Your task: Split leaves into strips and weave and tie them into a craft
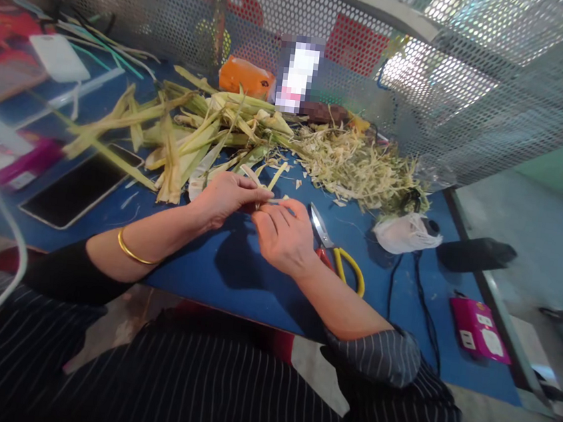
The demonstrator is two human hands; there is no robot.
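My left hand [226,197] and my right hand [286,237] meet over the front middle of the blue table, fingertips nearly touching. Both pinch a thin pale-green strip of corn husk [278,176], one end of which sticks up beyond the fingers. The rest of the strip is hidden by my fingers. Behind my left hand lies a heap of long yellow-green corn husks [214,127]. Farther right spreads a pile of short shredded pieces [356,168]. Scissors [329,239] with red and yellow handles rest partly spread beside my right hand.
A dark phone [81,186] lies on the blue table [180,261] at left. White plastic wrapping [404,234] and a magenta box [479,329] are at right, with black cables between. An orange packet [246,77] and a pixelated upright screen [300,75] stand before the perforated metal panel [261,17].
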